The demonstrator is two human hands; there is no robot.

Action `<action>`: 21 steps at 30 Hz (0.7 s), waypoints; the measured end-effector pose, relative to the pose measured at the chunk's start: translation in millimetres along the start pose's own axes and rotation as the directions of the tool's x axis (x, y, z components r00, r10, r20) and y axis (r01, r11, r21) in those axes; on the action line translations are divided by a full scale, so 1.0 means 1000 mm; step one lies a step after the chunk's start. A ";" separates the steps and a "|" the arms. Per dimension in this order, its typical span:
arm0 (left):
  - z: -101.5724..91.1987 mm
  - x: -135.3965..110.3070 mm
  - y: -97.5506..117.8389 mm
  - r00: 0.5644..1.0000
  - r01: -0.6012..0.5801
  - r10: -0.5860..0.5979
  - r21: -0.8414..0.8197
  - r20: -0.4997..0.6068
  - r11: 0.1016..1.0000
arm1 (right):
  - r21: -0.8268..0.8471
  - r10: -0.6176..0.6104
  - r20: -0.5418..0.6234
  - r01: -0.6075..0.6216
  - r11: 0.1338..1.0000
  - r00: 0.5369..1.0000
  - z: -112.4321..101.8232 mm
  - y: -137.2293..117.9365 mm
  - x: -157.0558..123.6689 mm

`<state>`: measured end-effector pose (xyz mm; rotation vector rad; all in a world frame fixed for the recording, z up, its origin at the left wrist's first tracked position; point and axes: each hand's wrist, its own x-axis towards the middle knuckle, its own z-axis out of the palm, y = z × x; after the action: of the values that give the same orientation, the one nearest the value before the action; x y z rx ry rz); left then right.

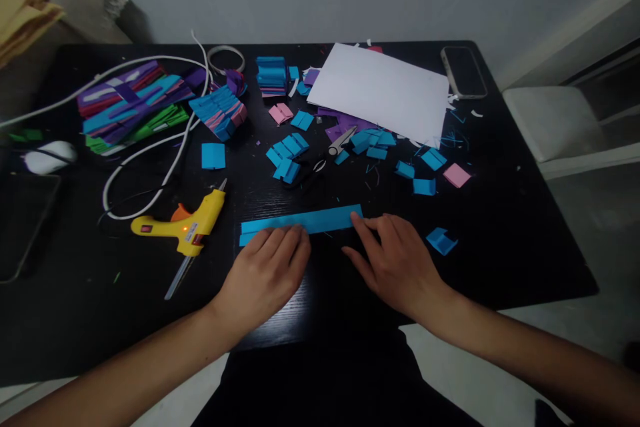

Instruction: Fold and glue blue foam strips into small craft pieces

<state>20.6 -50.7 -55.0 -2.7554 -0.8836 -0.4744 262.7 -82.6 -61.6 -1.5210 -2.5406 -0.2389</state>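
A long blue paper strip (325, 219) with a lengthwise fold lies flat on the black table in front of me. My left hand (270, 267) is closed over its lower left part, fingers bent and pressed together, thumb hidden. At the strip's right end, my right hand (395, 257) presses down with the index fingertip. Its thumb is stretched apart below the strip and the other fingers are bent. Right of that hand rests a small folded blue paper piece (442, 241). A yellow hot glue gun (193, 223), its orange light lit, lies to the left with a glue stick protruding.
Small blue folded papers (289, 148), pink pieces (457, 175) and scissors (341, 141) lie beyond the strip. White sheets (380, 90), a phone (463, 72), bundled coloured strips (133, 103), a looped white cable (106, 197) and a white mouse (50, 157) are also on the table.
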 end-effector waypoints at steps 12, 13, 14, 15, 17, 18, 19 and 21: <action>0.001 0.000 0.001 1.000 -0.007 0.007 -0.025 -0.004 1.000 | 0.332 -0.176 -0.131 0.210 0.919 0.976 0.004 -0.012 0.023; 0.001 0.000 0.001 1.000 -0.001 0.001 -0.027 0.000 1.000 | 0.351 -0.212 -0.119 0.241 0.905 0.970 0.006 -0.016 0.025; 0.001 0.000 0.002 1.000 0.004 -0.004 -0.025 0.001 1.000 | 0.345 -0.232 -0.121 0.260 0.902 0.965 0.007 -0.020 0.026; 0.002 -0.001 0.002 1.000 0.007 -0.007 -0.021 0.000 1.000 | 0.329 -0.234 -0.120 0.261 0.908 0.965 0.009 -0.024 0.027; 0.002 -0.002 0.002 1.000 0.006 -0.006 -0.011 -0.002 1.000 | 0.292 -0.235 -0.118 0.259 0.921 0.965 0.012 -0.028 0.026; 0.002 -0.002 0.002 1.000 0.004 -0.004 -0.006 0.001 1.000 | 0.276 -0.231 -0.116 0.255 0.927 0.966 0.013 -0.029 0.026; 0.002 -0.002 0.003 1.000 0.002 -0.002 -0.002 0.005 1.000 | 0.267 -0.230 -0.114 0.253 0.930 0.967 0.014 -0.029 0.025; 0.002 -0.003 0.002 1.000 0.003 -0.003 -0.007 0.010 1.000 | 0.261 -0.222 -0.109 0.243 0.934 0.969 0.015 -0.030 0.024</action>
<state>20.2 -53.5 -58.0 -2.7654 -0.8903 -0.4656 224.5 -72.5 -72.0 -1.0906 -2.5612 0.0243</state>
